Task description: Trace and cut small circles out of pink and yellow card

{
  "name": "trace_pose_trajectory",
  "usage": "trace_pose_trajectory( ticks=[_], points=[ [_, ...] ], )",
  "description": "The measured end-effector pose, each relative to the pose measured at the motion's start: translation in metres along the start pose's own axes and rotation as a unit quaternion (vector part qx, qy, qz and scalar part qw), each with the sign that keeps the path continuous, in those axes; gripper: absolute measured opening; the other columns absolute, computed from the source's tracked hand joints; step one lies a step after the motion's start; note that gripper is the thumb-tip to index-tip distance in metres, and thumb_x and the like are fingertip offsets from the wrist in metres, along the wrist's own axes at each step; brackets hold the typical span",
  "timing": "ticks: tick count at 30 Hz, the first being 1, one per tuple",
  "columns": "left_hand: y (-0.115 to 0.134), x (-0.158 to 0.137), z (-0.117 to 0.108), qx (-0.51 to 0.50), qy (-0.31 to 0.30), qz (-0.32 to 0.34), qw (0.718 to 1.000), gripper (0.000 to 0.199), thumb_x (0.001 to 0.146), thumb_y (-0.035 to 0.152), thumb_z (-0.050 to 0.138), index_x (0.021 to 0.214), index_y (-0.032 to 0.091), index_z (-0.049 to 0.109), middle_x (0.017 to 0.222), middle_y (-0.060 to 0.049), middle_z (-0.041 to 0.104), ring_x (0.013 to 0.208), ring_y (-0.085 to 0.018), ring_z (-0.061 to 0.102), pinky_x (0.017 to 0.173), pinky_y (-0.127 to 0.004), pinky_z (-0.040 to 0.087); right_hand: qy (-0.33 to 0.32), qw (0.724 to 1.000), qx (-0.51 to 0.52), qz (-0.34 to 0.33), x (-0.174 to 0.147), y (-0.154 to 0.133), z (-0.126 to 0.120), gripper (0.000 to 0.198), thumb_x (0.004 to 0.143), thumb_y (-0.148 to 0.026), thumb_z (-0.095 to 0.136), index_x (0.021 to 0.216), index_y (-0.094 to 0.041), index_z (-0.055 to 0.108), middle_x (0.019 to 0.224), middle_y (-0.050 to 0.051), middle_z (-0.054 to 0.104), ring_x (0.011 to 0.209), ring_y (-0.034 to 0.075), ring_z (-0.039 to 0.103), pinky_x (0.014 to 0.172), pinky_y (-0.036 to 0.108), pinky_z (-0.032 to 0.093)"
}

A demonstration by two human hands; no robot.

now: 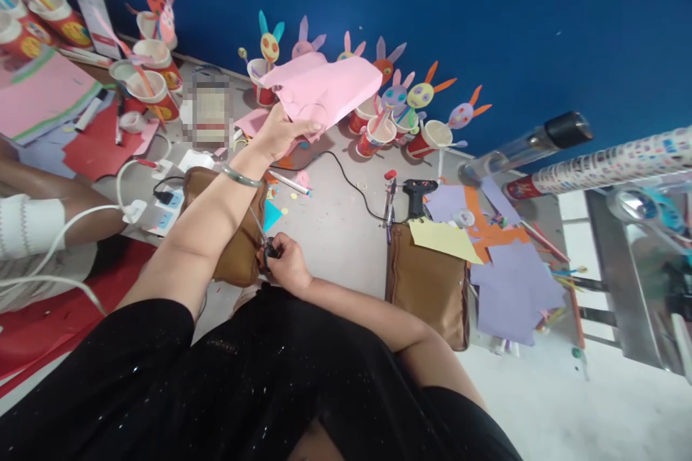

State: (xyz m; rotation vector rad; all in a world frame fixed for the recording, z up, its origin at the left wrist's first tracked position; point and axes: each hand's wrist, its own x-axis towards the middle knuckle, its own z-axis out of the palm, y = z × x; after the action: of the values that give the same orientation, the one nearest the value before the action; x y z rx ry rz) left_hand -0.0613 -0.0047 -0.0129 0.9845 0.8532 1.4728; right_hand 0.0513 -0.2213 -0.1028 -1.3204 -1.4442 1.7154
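My left hand [278, 135] is closed on pink paper [338, 90], thumb on top, and lifts it above the table. Faint curved outlines show on the sheet near my thumb. Close to my body, my right hand [290, 265] grips a pair of scissors [269, 251] by the dark handles. Their blades point up and away, over the edge of a brown leather-like bag [235, 268], well apart from the paper. Small coloured scraps, among them a blue piece [272, 214], lie just beyond the scissors.
Paper cups with rabbit figures [375, 137] line the blue wall. Right of centre are a black glue gun [419, 196] with its cord, a second brown bag [427, 284] and purple paper [513, 295]. A power strip [165, 210] and another person's arm [89, 220] are at left.
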Motion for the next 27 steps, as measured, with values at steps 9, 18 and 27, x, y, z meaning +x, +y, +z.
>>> trace_pose_trajectory(
  ticks=[9,18,27],
  points=[
    [0.01,0.002,-0.006,0.006,0.012,0.016,1.0,0.052,0.05,0.009,0.093,0.095,0.018,0.07,0.091,-0.004,0.072,0.082,-0.018,0.072,0.076,-0.033,0.062,-0.002,0.998,0.048,0.039,-0.013,-0.001,0.006,0.048,0.068,-0.05,0.083,0.069,-0.026,0.042,0.061,-0.004,0.059,0.057,0.014,0.053,0.049,0.025,0.041],
    [0.002,-0.002,0.006,-0.006,0.01,0.009,1.0,0.052,0.05,0.014,0.094,0.095,0.018,0.07,0.089,-0.004,0.075,0.071,-0.014,0.068,0.071,-0.03,0.06,0.004,1.0,-0.005,-0.006,-0.008,0.004,0.005,0.026,0.066,-0.027,0.066,0.064,-0.026,0.04,0.058,-0.008,0.045,0.057,0.011,0.041,0.053,0.023,0.034],
    [0.001,-0.003,0.026,-0.021,0.014,0.005,1.0,0.067,0.051,0.009,0.095,0.113,0.019,0.072,0.104,-0.011,0.077,0.084,-0.02,0.073,0.078,-0.035,0.062,0.006,0.981,-0.178,-0.083,-0.049,-0.016,-0.089,0.021,0.071,-0.019,0.069,0.069,-0.024,0.049,0.074,-0.002,0.063,0.068,0.015,0.053,0.066,0.027,0.041]
  ],
)
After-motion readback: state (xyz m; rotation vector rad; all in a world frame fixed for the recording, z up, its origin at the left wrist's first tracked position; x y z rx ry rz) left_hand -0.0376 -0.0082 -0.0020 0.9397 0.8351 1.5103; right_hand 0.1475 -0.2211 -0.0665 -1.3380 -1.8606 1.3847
